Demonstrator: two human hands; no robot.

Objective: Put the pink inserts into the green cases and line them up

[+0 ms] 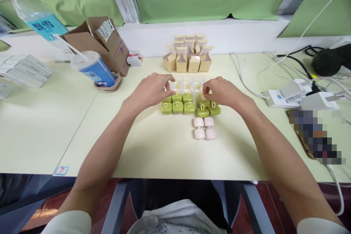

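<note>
Several green cases (177, 108) with small yellow loops stand in two groups in the middle of the table. Behind them are rows of clear plastic boxes (188, 87) with yellow marks. My left hand (156, 88) is at the left end of the clear boxes, just above the green cases. Its thumb and index finger are curved and apart. My right hand (221, 90) is over the back of the right green group, fingertips pinched together by a case; what they hold, if anything, is hidden. Several pale pink cases (199, 134) lie in front of the right green group.
Open cardboard boxes (181, 62) stand by the wall. To the left are a blue cup (95, 71), a plastic bottle (46, 23), a brown carton (109, 44) and white boxes (23, 69). A power strip (282, 98) with cables and a blurred-out object (315, 137) lie right.
</note>
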